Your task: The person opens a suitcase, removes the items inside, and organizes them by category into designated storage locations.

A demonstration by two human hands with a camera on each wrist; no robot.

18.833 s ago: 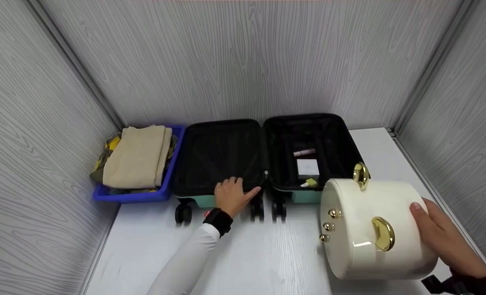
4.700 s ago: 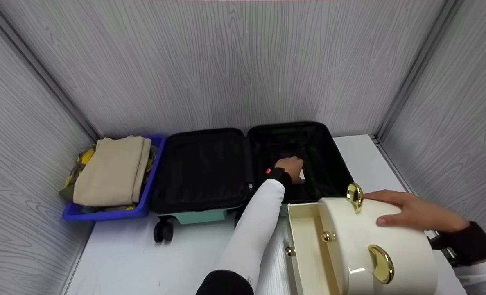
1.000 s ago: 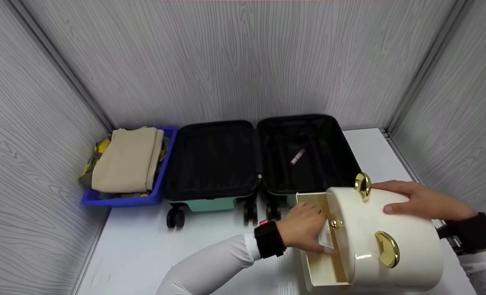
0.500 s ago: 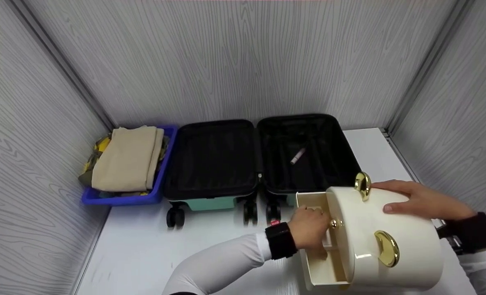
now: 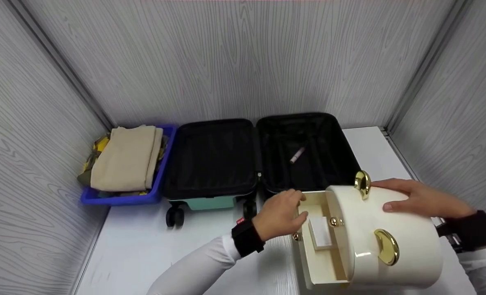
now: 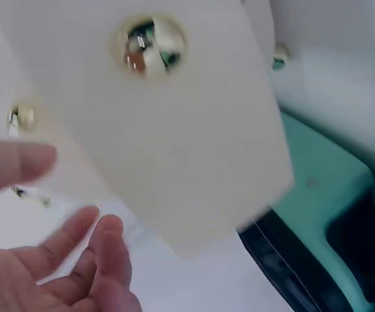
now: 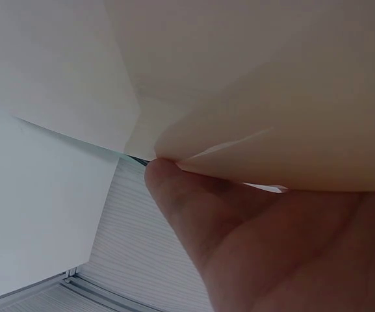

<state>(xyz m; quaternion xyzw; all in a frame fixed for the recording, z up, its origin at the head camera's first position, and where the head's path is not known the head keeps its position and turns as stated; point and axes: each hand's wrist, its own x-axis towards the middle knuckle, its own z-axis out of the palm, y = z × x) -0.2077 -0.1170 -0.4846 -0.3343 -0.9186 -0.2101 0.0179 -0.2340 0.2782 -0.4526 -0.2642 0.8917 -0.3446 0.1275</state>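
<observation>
A cream cosmetic storage box [image 5: 394, 229] with gold handles stands at the right, one drawer [image 5: 322, 270] pulled out toward the left. Inside that drawer lies a small white box [image 5: 320, 232]. My left hand [image 5: 281, 215] is beside the drawer's front edge, fingers loosely bent; the left wrist view shows its fingers [image 6: 109, 253] apart from the drawer front [image 6: 193, 143], with nothing between them. Over the storage box's curved top rests my right hand [image 5: 425, 199], thumb and fingers spread; its thumb or finger touches the cream surface [image 7: 239, 84] in the right wrist view.
An open suitcase [image 5: 212, 159] lies behind, its right half [image 5: 326, 164] holding a pink-and-white tube [image 5: 297, 155]. At the left stands a blue basket [image 5: 120, 200] with a folded beige cloth [image 5: 124, 157] on patterned fabric. Grey wood-patterned walls [image 5: 226, 57] enclose the white table [image 5: 144, 254].
The white box, earlier in the suitcase, now lies in the drawer, which was pulled open. My left hand has let go and withdrawn leftward. The yellow-green item has left the suitcase.
</observation>
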